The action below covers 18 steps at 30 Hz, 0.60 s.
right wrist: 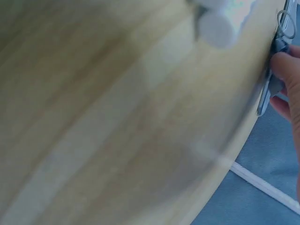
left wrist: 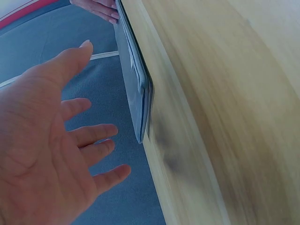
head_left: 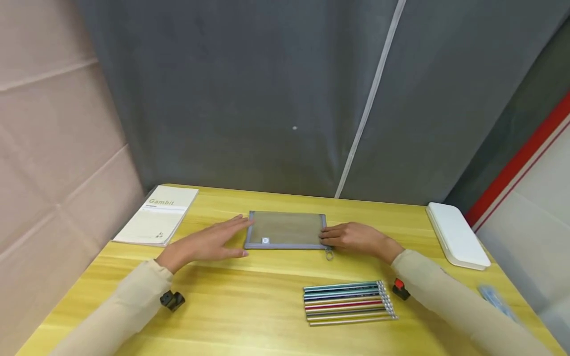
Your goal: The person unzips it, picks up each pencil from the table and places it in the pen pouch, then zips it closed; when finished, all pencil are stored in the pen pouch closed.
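Olive rectangular, grey-fabric-trimmed pouch (head_left: 287, 228) | on yellow wood-grain worktop (head_left: 240, 301) | right hand (head_left: 356, 239) pinching ringed corner, likely steadying it | left hand (head_left: 211, 242) empty, fingers spread beside it

On my head view, a yellow wood-grain worktop (head_left: 213, 311) spans the bottom; I see dark grey sheeting (head_left: 231, 99) with a pale slanting strip (head_left: 374, 89) above, creased pinkish cloth (head_left: 53, 148) at left, a red band (head_left: 516, 164) at right.
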Motion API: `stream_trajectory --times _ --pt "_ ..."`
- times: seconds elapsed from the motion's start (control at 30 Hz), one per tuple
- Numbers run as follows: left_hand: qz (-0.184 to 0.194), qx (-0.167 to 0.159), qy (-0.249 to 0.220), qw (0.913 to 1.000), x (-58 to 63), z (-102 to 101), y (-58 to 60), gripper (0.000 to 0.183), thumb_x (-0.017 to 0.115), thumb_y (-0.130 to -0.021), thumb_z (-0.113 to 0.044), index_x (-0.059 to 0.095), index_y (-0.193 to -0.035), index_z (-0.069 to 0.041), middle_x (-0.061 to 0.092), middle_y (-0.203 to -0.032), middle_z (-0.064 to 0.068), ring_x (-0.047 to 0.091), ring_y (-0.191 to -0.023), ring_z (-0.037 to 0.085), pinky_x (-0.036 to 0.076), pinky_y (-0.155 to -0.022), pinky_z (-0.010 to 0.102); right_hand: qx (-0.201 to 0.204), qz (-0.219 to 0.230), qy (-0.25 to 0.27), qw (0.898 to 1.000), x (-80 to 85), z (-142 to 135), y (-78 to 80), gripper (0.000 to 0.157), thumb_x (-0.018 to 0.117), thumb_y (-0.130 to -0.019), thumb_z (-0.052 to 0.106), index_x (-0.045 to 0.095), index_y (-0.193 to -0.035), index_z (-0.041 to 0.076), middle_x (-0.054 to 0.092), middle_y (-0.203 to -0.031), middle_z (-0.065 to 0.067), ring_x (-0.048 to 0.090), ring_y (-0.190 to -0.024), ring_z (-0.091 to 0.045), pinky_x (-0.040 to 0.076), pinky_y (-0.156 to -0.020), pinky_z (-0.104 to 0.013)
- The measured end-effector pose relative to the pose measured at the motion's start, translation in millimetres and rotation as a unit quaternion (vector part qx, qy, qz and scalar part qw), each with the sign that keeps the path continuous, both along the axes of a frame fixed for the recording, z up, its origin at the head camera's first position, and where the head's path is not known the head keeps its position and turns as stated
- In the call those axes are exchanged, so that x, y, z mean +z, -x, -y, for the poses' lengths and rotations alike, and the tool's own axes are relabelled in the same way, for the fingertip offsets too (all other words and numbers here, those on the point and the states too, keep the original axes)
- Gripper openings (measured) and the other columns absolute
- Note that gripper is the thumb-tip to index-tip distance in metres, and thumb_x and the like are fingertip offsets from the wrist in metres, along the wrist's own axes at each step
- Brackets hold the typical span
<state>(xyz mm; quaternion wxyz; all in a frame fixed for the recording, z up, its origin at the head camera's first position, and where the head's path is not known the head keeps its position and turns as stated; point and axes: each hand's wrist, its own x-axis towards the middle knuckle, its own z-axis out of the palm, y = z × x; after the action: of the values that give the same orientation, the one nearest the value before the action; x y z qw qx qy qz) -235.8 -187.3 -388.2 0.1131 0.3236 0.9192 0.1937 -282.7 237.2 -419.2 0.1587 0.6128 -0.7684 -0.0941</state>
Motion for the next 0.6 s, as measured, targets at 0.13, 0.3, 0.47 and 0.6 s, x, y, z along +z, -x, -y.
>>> stream_trajectory --times 0.13,0.3,0.47,0.6 --pt "-0.001 -0.008 0.003 1.0000 1.6 -2 -2.6 0.084 0.061 -0.096 -0.055 0.022 -0.162 -0.023 0.018 -0.169 0.010 0.013 -0.158 0.032 0.021 -0.123 0.059 0.004 0.035 0.053 0.998 -5.7 -3 -0.6 0.034 0.077 -0.087 0.012 0.074 -0.121 0.011 0.072 -0.126 -0.007 0.071 -0.115 -0.021 0.059 -0.088 -0.032" --pt "-0.009 -0.018 0.000 0.9998 5.1 -3 -3.8 0.081 0.062 -0.097 -0.051 0.024 -0.162 -0.022 0.020 -0.169 0.011 0.014 -0.158 0.033 0.022 -0.123 0.060 0.003 0.088 0.150 0.985 -7.3 -7 -5.7 0.037 0.081 -0.082 0.009 0.074 -0.118 0.008 0.074 -0.122 -0.008 0.073 -0.109 -0.022 0.060 -0.085 -0.035" --pt "-0.020 -0.024 -0.003 0.9995 5.1 -4 -4.2 0.079 0.063 -0.097 -0.050 0.028 -0.161 -0.020 0.024 -0.168 0.012 0.016 -0.157 0.034 0.024 -0.122 0.060 -0.006 0.137 0.203 0.970 -1.8 -2 -11.2 0.035 0.078 -0.086 0.007 0.073 -0.121 0.008 0.074 -0.121 -0.007 0.073 -0.109 -0.021 0.060 -0.088 -0.034" --pt "-0.039 -0.028 -0.002 0.9988 3.7 -6 -4.8 0.078 0.062 -0.097 -0.050 0.028 -0.161 -0.020 0.023 -0.168 0.012 0.018 -0.157 0.033 0.025 -0.122 0.058 -0.029 0.171 0.237 0.956 3.3 4 -15.7 0.033 0.077 -0.087 0.004 0.071 -0.119 0.009 0.070 -0.121 -0.006 0.069 -0.109 -0.017 0.056 -0.093 -0.026"
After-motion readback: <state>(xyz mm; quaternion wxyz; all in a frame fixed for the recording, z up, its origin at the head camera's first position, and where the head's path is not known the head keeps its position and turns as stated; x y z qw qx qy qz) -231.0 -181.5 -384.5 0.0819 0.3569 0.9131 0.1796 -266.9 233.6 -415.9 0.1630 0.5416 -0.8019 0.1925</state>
